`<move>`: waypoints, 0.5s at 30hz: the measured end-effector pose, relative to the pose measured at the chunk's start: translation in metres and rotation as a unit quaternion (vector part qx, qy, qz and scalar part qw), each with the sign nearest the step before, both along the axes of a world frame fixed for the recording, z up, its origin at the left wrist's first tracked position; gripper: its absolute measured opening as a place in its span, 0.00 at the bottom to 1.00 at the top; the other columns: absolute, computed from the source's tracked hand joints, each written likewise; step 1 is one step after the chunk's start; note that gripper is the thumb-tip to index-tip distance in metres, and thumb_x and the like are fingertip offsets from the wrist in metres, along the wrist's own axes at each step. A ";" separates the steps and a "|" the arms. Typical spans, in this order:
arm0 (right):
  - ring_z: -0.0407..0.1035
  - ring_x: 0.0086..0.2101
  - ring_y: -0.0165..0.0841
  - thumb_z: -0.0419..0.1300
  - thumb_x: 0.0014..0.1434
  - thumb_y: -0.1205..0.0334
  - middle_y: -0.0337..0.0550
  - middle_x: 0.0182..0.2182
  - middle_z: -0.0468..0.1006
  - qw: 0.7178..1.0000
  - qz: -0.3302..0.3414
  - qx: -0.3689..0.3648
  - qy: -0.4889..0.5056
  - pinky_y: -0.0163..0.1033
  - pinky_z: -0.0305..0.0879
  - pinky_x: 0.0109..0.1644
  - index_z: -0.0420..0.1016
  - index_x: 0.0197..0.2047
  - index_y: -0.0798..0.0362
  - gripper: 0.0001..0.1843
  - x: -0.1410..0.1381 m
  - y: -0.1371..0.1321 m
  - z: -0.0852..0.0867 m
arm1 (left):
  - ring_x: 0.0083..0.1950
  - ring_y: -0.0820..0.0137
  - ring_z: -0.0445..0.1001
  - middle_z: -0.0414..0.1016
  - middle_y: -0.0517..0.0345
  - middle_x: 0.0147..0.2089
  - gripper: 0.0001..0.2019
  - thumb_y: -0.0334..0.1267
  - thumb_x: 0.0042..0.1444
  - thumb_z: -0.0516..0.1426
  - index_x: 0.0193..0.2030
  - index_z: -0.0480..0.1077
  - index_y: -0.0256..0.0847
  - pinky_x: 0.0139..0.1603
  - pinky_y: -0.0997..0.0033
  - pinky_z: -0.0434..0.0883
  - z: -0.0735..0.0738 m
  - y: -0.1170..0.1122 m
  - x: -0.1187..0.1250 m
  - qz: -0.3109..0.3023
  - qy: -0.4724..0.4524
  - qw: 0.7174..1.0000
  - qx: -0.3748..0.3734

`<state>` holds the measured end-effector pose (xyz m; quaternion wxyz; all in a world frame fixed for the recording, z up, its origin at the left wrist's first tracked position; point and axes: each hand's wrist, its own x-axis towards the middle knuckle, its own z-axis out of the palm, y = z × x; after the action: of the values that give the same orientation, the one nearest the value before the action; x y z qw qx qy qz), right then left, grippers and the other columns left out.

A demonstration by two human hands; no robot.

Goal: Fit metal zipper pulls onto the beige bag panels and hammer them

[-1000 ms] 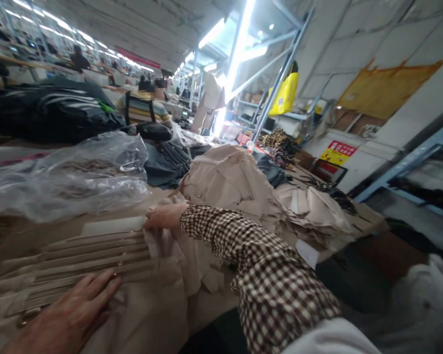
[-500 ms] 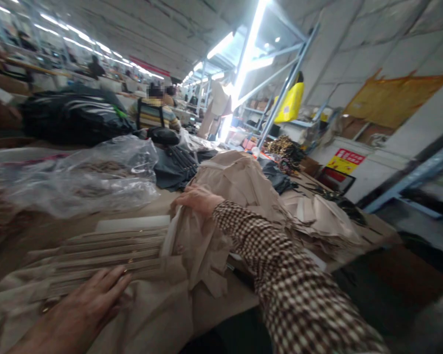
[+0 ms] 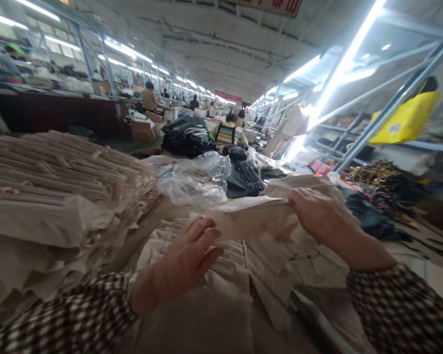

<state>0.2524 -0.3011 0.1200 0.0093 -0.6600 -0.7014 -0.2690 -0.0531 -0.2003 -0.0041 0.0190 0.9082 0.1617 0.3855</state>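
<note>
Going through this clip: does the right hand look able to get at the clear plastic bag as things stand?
Probably yes. The right hand is on the edge of the beige fabric, and the clear plastic bag lies just beyond on the table. Only that raised fabric seems to lie between them, so the way looks mostly free.

Probably matt cloth; glossy plastic bag.
</note>
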 end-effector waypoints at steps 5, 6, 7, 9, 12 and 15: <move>0.65 0.35 0.36 0.47 0.63 0.76 0.46 0.32 0.71 0.997 0.073 -0.004 0.000 0.38 0.60 0.40 0.68 0.36 0.52 0.13 -0.054 -0.008 -0.004 | 0.72 0.46 0.52 0.60 0.39 0.68 0.26 0.47 0.63 0.56 0.65 0.61 0.39 0.68 0.39 0.58 0.055 0.004 0.016 0.061 -0.069 0.992 0.083; 0.65 0.36 0.37 0.47 0.63 0.76 0.46 0.32 0.71 0.997 0.082 -0.001 -0.006 0.39 0.61 0.40 0.67 0.35 0.51 0.13 -0.061 -0.010 -0.003 | 0.70 0.47 0.56 0.63 0.39 0.66 0.24 0.46 0.64 0.55 0.63 0.63 0.38 0.66 0.41 0.60 0.062 0.008 0.017 0.058 -0.060 0.994 0.064; 0.65 0.36 0.37 0.47 0.63 0.76 0.47 0.32 0.71 0.996 0.089 0.004 -0.012 0.40 0.62 0.41 0.68 0.35 0.51 0.13 -0.065 -0.012 -0.002 | 0.64 0.51 0.64 0.69 0.41 0.60 0.19 0.44 0.65 0.53 0.59 0.68 0.37 0.63 0.45 0.64 0.067 0.012 0.018 0.049 -0.047 0.997 0.031; 0.66 0.39 0.39 0.48 0.63 0.75 0.48 0.34 0.72 0.993 0.112 0.029 -0.022 0.42 0.64 0.43 0.69 0.36 0.51 0.12 -0.069 -0.017 0.000 | 0.46 0.62 0.74 0.76 0.49 0.42 0.14 0.40 0.65 0.50 0.42 0.74 0.36 0.51 0.57 0.72 0.076 0.022 0.018 0.026 -0.014 0.997 -0.068; 0.67 0.47 0.41 0.48 0.66 0.71 0.50 0.41 0.74 0.975 0.202 0.083 -0.040 0.48 0.65 0.52 0.69 0.42 0.49 0.11 -0.070 -0.026 0.000 | 0.27 0.75 0.66 0.68 0.61 0.25 0.16 0.41 0.64 0.49 0.29 0.70 0.36 0.31 0.73 0.67 0.083 0.035 0.017 0.000 0.002 0.965 -0.263; 0.67 0.51 0.43 0.50 0.66 0.68 0.47 0.46 0.76 0.958 0.264 0.107 -0.042 0.52 0.63 0.57 0.69 0.44 0.47 0.09 -0.072 -0.032 -0.003 | 0.25 0.77 0.64 0.68 0.63 0.25 0.12 0.41 0.60 0.53 0.34 0.72 0.34 0.27 0.77 0.64 0.088 0.044 0.014 -0.033 0.029 0.927 -0.372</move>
<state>0.1801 -0.3335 0.1172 0.1212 -0.4346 -0.8175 -0.3579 -0.0393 -0.1560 0.0839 0.3637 0.8514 0.2638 0.2706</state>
